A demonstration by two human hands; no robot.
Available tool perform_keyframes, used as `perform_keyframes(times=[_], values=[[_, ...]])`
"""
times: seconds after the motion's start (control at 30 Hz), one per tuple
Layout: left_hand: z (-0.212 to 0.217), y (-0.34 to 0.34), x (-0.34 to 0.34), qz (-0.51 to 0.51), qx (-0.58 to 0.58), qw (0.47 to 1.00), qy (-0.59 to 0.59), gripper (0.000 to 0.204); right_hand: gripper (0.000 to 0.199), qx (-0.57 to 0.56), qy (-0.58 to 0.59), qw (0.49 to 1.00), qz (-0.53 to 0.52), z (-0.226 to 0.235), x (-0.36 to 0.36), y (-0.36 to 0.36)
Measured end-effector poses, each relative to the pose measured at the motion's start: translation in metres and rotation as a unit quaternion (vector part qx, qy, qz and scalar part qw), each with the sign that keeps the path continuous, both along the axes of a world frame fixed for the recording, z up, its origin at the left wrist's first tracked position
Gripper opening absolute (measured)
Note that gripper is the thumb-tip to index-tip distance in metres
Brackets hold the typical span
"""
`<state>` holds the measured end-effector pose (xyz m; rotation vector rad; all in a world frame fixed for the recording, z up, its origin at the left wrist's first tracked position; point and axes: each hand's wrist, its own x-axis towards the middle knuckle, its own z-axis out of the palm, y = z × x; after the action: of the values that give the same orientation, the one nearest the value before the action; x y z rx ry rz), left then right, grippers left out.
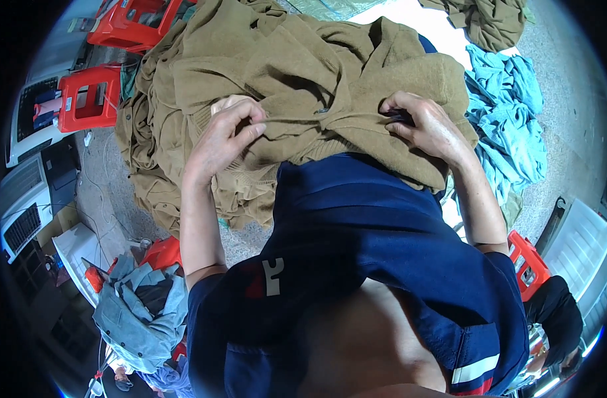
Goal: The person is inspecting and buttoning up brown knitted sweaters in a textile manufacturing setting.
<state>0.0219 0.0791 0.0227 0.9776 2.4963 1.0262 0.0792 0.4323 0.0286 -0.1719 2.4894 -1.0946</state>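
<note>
A brown knit garment point(356, 132) with a ribbed hem lies bunched across my lap, on top of more brown knitwear. My left hand point(227, 132) pinches a fold of it between thumb and fingers. On the other side, my right hand point(426, 126) is curled against the same garment. Something small and dark shows between its fingers, too hidden to name. The fabric is drawn into a raised fold between both hands. A little dark mark or tag point(322, 111) sits on the cloth midway between them.
A heap of brown knitwear point(157, 179) spreads to the left, beside red plastic stools point(91, 99). Light blue garments point(509, 119) are piled at the right. Grey-blue clothing point(141, 318) lies at lower left. Another red stool point(529, 265) and a person in black point(555, 312) are at lower right.
</note>
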Motion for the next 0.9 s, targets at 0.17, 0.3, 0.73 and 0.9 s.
perform_keyframes(times=[0.17,0.3,0.73,0.9], values=[[0.040,0.008,0.009,0.183,0.049,0.951,-0.244,0.016,0.022,0.043,0.237,0.969,-0.052,-0.002,-0.011,0.015],[0.029,0.001,0.005,0.183,0.067,0.945,-0.263,0.017,0.029,0.098,0.355,0.926,-0.089,0.008,-0.020,0.014],[0.042,0.077,0.017,0.137,0.337,0.857,-0.365,0.018,0.019,-0.184,0.499,0.844,0.069,0.024,-0.020,-0.078],[0.041,0.082,0.027,0.166,0.310,0.905,-0.238,0.016,0.020,-0.191,0.473,0.859,0.037,0.010,-0.015,-0.082]])
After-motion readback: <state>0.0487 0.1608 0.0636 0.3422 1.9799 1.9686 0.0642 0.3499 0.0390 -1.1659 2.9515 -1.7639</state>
